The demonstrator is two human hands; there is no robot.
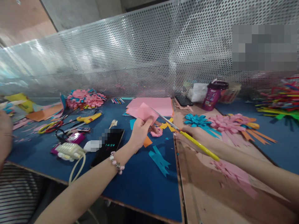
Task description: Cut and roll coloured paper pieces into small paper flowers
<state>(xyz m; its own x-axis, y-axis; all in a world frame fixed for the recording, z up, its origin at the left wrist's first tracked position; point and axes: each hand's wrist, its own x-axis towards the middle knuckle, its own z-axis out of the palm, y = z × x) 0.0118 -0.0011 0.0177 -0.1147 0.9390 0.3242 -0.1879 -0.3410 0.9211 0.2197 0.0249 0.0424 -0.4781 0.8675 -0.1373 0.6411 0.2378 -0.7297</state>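
Snipping pink paper (pixel 146 113) mid-frame: left hand (pixel 139 132) grip clamped on its lower edge, right hand (pixel 196 137) grip wrapped round yellow-handled scissors (pixel 177 129); likely best keeping paper taut.

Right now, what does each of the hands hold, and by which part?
Left hand: pink paper, by its lower edge. Right hand: yellow scissors, by the handles.
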